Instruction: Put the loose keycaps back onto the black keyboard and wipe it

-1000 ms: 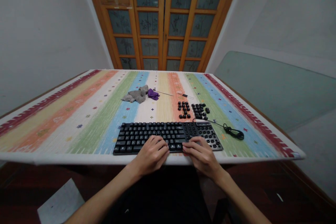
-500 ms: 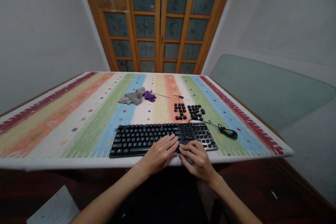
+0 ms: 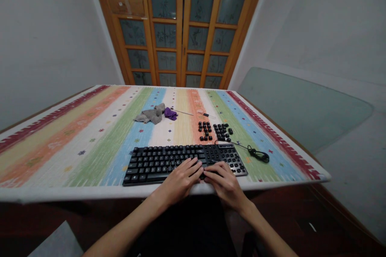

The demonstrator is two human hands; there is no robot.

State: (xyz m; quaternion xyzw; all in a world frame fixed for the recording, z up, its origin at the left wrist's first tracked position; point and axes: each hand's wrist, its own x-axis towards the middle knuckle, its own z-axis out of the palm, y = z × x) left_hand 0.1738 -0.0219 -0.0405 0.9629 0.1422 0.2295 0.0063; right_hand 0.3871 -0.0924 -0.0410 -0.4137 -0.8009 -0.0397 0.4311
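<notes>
A black keyboard (image 3: 159,160) lies along the near edge of the table. Its left part carries keycaps, while the right end shows bare key sockets. My left hand (image 3: 185,174) rests over the lower middle of the keyboard, fingers stretched out flat on the keys. Close beside it, my right hand (image 3: 223,178) has its fingertips pinched together at the keyboard's lower edge, almost touching the left fingertips. Whatever sits in that pinch is hidden by the fingers. Behind the keyboard are loose black keycaps (image 3: 222,130) in two groups.
A coiled black cable (image 3: 258,154) lies right of the keyboard. Farther back are a grey cloth (image 3: 152,114), a purple cloth (image 3: 171,113), a thin rod (image 3: 183,112) and a small dark-and-clear item (image 3: 206,115). A striped cloth (image 3: 114,136) covers the table.
The view has shifted slightly, so everything sits a little lower and to the left. Both hands stay at the same part of the keyboard; the right fingers have shifted slightly.
</notes>
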